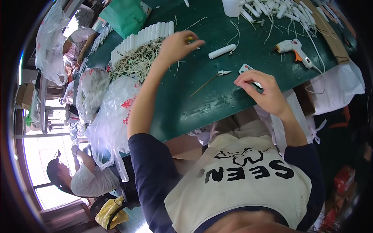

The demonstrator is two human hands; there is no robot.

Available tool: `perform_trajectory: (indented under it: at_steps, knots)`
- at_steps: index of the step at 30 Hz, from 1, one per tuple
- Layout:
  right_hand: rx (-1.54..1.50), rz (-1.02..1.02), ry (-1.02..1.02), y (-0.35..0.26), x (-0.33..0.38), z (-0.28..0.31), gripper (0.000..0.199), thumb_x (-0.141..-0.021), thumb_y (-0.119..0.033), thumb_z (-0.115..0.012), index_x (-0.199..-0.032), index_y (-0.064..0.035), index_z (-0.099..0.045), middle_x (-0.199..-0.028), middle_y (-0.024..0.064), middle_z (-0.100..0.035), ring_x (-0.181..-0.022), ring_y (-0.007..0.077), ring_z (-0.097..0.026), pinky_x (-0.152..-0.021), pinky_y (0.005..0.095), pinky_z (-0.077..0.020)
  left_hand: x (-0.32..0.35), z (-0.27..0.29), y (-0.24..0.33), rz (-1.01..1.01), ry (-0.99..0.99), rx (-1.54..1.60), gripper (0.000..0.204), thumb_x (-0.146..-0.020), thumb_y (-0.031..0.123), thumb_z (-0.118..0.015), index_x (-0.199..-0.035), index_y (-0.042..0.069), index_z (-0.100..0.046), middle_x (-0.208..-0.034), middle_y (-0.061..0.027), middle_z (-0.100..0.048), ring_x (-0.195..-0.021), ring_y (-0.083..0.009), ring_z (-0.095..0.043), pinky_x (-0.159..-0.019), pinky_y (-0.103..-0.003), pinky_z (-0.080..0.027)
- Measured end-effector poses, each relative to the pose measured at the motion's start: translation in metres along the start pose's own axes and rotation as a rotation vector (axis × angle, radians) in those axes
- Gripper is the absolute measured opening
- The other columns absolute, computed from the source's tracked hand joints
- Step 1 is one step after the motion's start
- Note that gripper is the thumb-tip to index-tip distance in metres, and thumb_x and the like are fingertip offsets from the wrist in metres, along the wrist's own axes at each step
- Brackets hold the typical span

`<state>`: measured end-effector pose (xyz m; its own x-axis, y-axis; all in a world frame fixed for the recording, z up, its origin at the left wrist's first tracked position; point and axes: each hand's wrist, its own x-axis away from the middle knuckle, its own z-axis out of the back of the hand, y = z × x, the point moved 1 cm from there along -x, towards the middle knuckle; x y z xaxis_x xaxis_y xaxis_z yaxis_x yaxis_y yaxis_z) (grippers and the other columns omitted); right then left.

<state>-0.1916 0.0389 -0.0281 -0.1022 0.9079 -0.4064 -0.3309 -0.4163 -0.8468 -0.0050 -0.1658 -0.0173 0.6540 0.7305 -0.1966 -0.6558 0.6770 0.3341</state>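
Above the green table, my left hand (179, 47) is closed, its fingers curled around a small yellowish thing, too small to name. It hovers beside a row of white tubes (144, 35) with a tangle of thin pale wires (132, 64). My right hand (265, 90) has thumb and fingers pinched together; whatever lies between them is hidden. Partly under that hand lies a small white remote-like piece (245, 68) with a red spot. Between the hands rest a small white pointed tip (223, 73) on a thin brownish stem and a single white tube (222, 51) with wires.
A white and orange glue gun (292, 47) lies at the right, its cord running over the table edge. More white tubes (281, 9) are heaped at the far right beside a white cup (231, 7). Plastic bags (112, 105) line the left edge. Two people (91, 180) sit leftward.
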Motion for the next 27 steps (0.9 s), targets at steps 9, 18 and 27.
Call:
perform_trajectory:
  at_steps: [9,18,27]
  knots:
    - [0.046,0.041,-0.065,-0.01,0.015,0.006,0.006,-0.078,0.001,-0.055,-0.082,0.0019,-0.058,-0.082,0.0089,-0.06,-0.074,0.0176,-0.058,-0.067,0.0251,-0.0455,0.001,-0.047,0.034,-0.084,-0.065,-0.23,0.037,-0.069,0.044,-0.062,-0.084,0.011,-0.065,-0.07,-0.009,-0.062,-0.067,-0.0259,-0.061,-0.06,-0.036,-0.048]
    - [0.194,0.194,0.141,-0.017,0.019,0.028,0.009,-0.076,0.004,-0.056,-0.085,0.0014,-0.057,-0.087,0.0103,-0.059,-0.078,0.0187,-0.057,-0.071,0.0255,-0.0441,0.038,0.051,0.071,0.098,0.133,0.078,0.037,-0.071,0.038,-0.062,-0.077,0.002,-0.064,-0.05,-0.006,-0.051,-0.045,-0.0154,-0.048,-0.046,-0.027,-0.038]
    - [0.407,0.657,0.257,-0.072,0.011,0.043,0.042,-0.064,-0.024,-0.073,-0.097,-0.0037,-0.057,-0.098,0.0105,-0.056,-0.089,0.0264,-0.053,-0.08,0.0363,-0.0403,0.11,0.091,0.151,-0.122,-0.133,0.125,0.028,-0.064,0.031,-0.067,-0.07,0.003,-0.063,-0.046,-0.0062,-0.047,-0.039,-0.0167,-0.044,-0.042,-0.026,-0.035]
